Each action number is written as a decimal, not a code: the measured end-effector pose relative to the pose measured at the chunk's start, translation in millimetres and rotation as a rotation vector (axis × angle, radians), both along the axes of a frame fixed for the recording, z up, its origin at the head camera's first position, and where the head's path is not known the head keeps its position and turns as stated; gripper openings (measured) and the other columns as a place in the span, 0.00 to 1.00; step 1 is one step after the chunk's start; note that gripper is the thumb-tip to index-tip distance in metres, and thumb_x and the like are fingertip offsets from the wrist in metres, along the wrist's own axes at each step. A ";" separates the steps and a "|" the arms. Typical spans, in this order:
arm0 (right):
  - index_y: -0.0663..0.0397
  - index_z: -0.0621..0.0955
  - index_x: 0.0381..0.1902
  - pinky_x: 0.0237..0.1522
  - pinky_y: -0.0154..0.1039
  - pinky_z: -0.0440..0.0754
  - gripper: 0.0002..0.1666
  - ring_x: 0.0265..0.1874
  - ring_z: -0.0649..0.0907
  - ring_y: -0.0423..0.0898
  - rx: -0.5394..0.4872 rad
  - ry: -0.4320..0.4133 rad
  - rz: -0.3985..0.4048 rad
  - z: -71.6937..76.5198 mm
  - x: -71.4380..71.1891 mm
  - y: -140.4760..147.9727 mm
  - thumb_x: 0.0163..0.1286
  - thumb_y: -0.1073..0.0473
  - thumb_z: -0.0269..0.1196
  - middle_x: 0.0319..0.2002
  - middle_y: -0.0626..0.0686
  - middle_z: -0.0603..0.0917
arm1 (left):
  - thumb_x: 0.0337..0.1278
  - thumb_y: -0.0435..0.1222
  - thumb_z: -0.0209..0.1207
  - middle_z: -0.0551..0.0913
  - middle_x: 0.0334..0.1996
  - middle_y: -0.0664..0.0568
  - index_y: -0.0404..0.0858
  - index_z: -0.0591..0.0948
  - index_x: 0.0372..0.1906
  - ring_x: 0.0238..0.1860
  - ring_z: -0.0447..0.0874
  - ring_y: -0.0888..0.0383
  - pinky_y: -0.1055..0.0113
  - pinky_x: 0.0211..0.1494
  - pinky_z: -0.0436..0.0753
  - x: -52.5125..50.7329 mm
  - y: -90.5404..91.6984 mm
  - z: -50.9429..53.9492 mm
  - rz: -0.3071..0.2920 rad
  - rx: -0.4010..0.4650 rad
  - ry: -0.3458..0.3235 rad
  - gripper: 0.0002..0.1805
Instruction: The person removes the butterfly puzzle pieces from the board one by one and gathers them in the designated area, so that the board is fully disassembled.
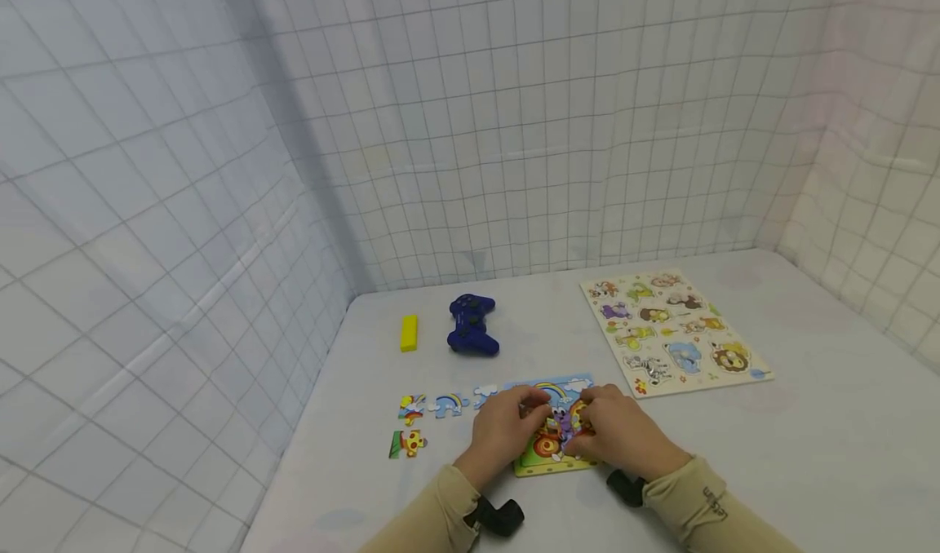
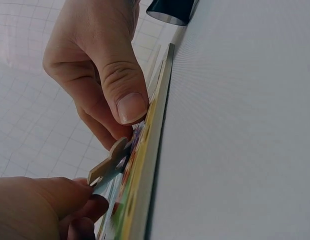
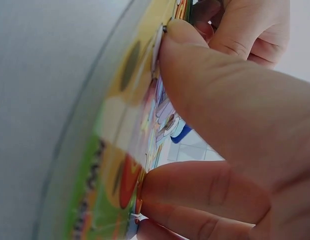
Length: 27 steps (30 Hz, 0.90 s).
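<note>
A jigsaw board (image 1: 560,463) with a bright cartoon picture lies flat at the front of the table. Over its left side my left hand (image 1: 507,426) pinches a puzzle piece (image 2: 111,162), tilted up from the board in the left wrist view. My right hand (image 1: 624,426) rests on the board's right side. In the right wrist view its thumb (image 3: 187,60) and fingers (image 3: 200,190) stand apart, tips touching the picture. Loose pieces lie left of the board: a cloud piece (image 1: 485,395), a rainbow piece (image 1: 450,405), and two more, one with a yellow spotted figure (image 1: 408,444).
Behind the loose pieces lie a dark blue game controller (image 1: 470,325) and a yellow block (image 1: 409,333). A larger animal puzzle board (image 1: 671,333) lies at the back right. White checked cloth (image 1: 477,129) hangs around the table (image 1: 793,455).
</note>
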State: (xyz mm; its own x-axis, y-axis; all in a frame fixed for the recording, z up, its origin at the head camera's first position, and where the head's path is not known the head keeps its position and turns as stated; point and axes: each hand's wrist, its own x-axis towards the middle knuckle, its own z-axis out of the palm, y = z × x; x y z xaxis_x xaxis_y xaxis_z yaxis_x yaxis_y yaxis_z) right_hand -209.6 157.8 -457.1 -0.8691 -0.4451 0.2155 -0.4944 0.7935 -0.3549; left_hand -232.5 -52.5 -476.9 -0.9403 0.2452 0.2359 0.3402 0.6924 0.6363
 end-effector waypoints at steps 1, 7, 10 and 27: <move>0.45 0.81 0.15 0.46 0.53 0.80 0.23 0.52 0.82 0.59 -0.001 0.001 -0.001 -0.1 0.4 0.2 0.55 0.41 0.79 0.52 0.62 0.86 | 0.65 0.46 0.67 0.90 0.40 0.65 0.54 0.88 0.45 0.31 0.77 0.73 0.72 0.33 0.74 0.1 0.3 0.3 0.001 0.004 -0.001 0.07; 0.43 0.80 0.14 0.45 0.52 0.79 0.23 0.53 0.82 0.60 -0.013 -0.033 -0.016 -1.0 1.2 0.6 0.55 0.41 0.79 0.54 0.63 0.85 | 0.66 0.44 0.67 0.89 0.39 0.66 0.52 0.89 0.47 0.28 0.79 0.71 0.71 0.29 0.75 1.2 -6.8 4.1 -0.003 0.125 -0.053 0.08; 0.41 0.79 0.14 0.46 0.52 0.79 0.23 0.54 0.82 0.61 -0.029 -0.046 -0.014 -1.3 0.5 0.9 0.55 0.41 0.79 0.55 0.63 0.85 | 0.66 0.42 0.67 0.89 0.39 0.63 0.49 0.88 0.46 0.27 0.78 0.66 0.70 0.27 0.76 2.4 -21.1 10.6 -0.002 0.232 -0.099 0.07; 0.39 0.77 0.13 0.45 0.50 0.78 0.24 0.57 0.82 0.61 -0.036 -0.029 0.003 -2.8 -1.2 3.4 0.57 0.41 0.78 0.56 0.62 0.85 | 0.55 0.37 0.73 0.86 0.27 0.54 0.39 0.88 0.34 0.25 0.78 0.60 0.68 0.26 0.77 21.2 -122.6 40.2 0.200 0.249 -0.235 0.07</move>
